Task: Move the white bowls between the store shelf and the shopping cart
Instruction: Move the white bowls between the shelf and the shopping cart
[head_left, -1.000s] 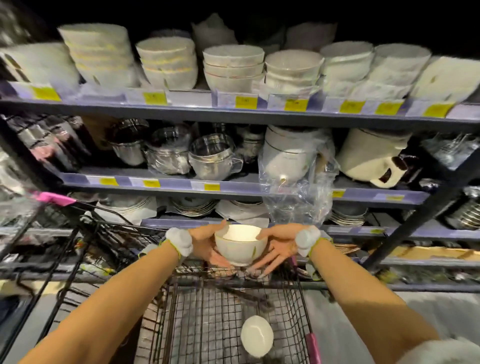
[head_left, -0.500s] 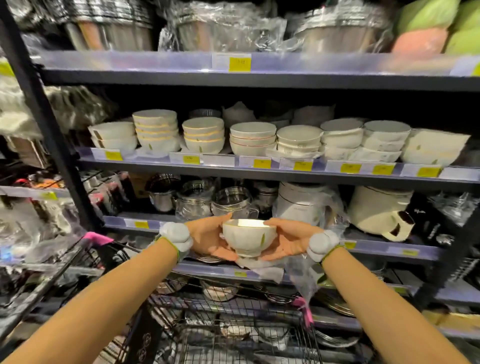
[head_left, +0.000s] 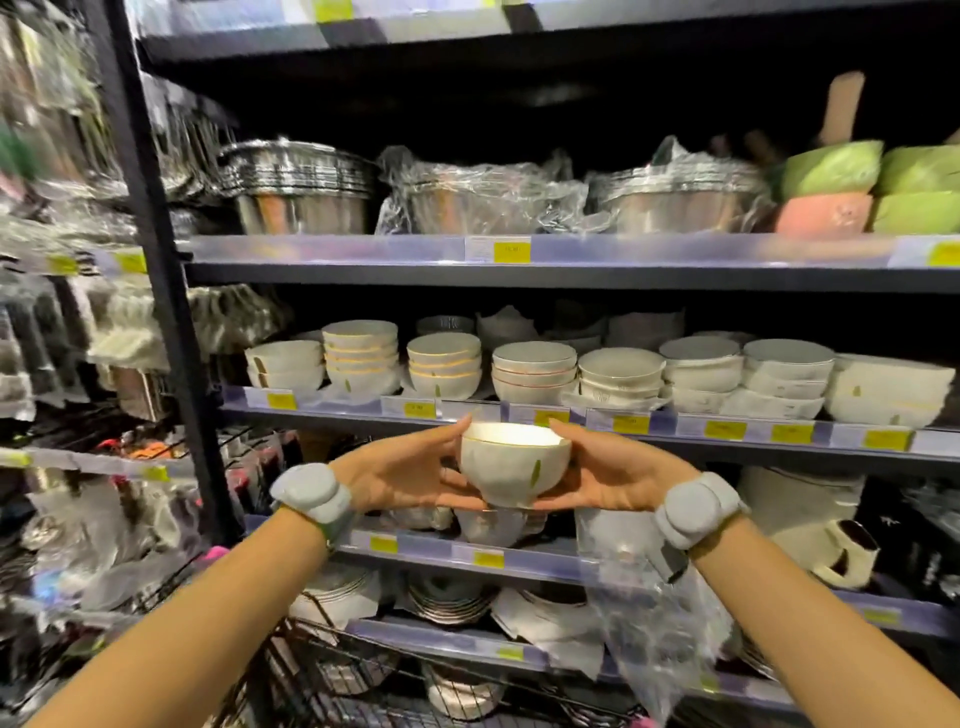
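White round ceramic bowl at frame centre, cupped between left hand and right hand, just below shelf of stacked bowls.

- bowl shelf front row packed edge to edge with stacks of white bowls, no open slot at shelf level
- free room only above stacks, dark gap under the upper shelf; lowest stack far left, tallest next to it
- more wrapped crockery behind blocks the back
- black upright post closes the left side
- both hands, left hand and right hand, cupping held bowl just below shelf lip, in open air in front
- cart wire rim low, well below
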